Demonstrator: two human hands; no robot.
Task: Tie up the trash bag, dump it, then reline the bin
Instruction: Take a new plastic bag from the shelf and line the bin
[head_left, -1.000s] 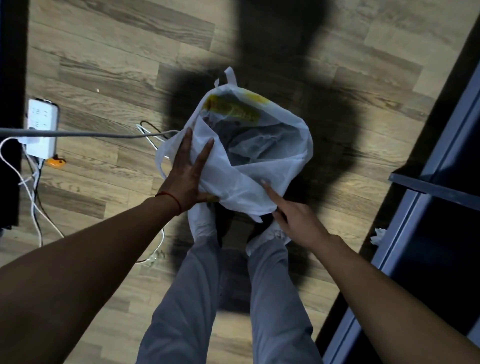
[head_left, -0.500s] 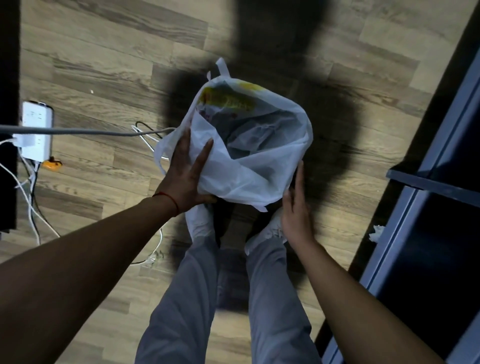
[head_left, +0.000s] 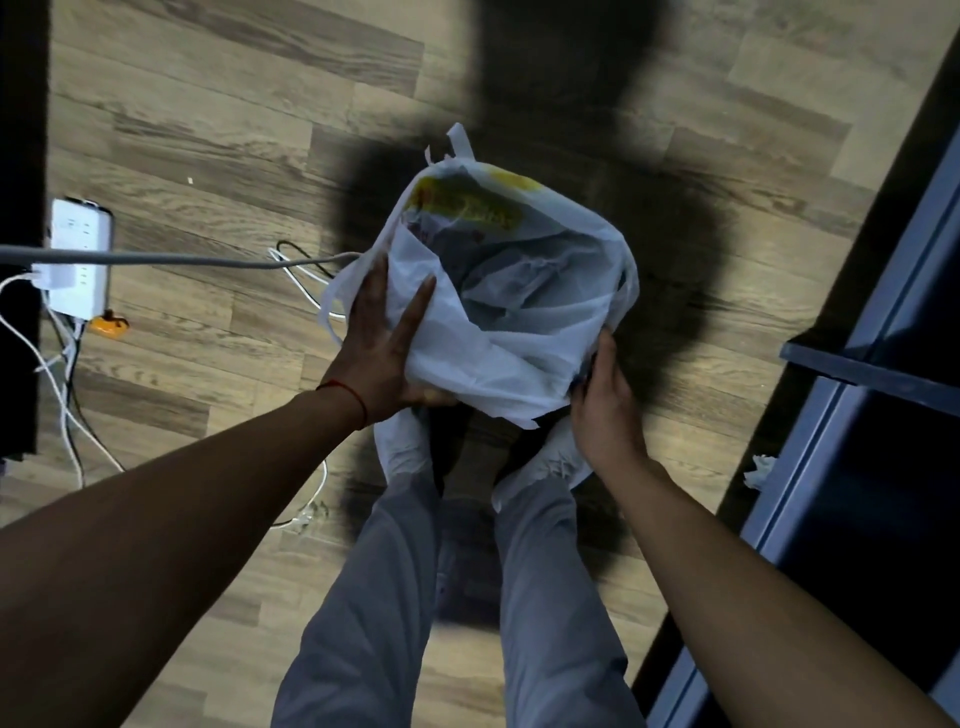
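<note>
A white plastic trash bag (head_left: 519, 322) stands on the wooden floor just ahead of my feet, its mouth open. Crumpled waste and a yellow wrapper (head_left: 467, 208) show inside. The bin under it is hidden by the plastic. My left hand (head_left: 384, 353) lies against the bag's left side with fingers spread and the thumb tucked beneath the plastic. My right hand (head_left: 605, 410) clasps the bag's right side near its lower edge, fingers curled around it. Loose handle strips stick up at the far rim.
A white power strip (head_left: 80, 265) with several cables (head_left: 62, 395) lies on the floor at the left, and a grey cord (head_left: 182, 258) runs from it toward the bag. A dark metal frame (head_left: 857, 364) fills the right side, with a crumpled tissue (head_left: 759, 470) at its foot.
My right hand moved from the bag's near edge to its right side and closed around it. My left hand stayed in place on the left side.
</note>
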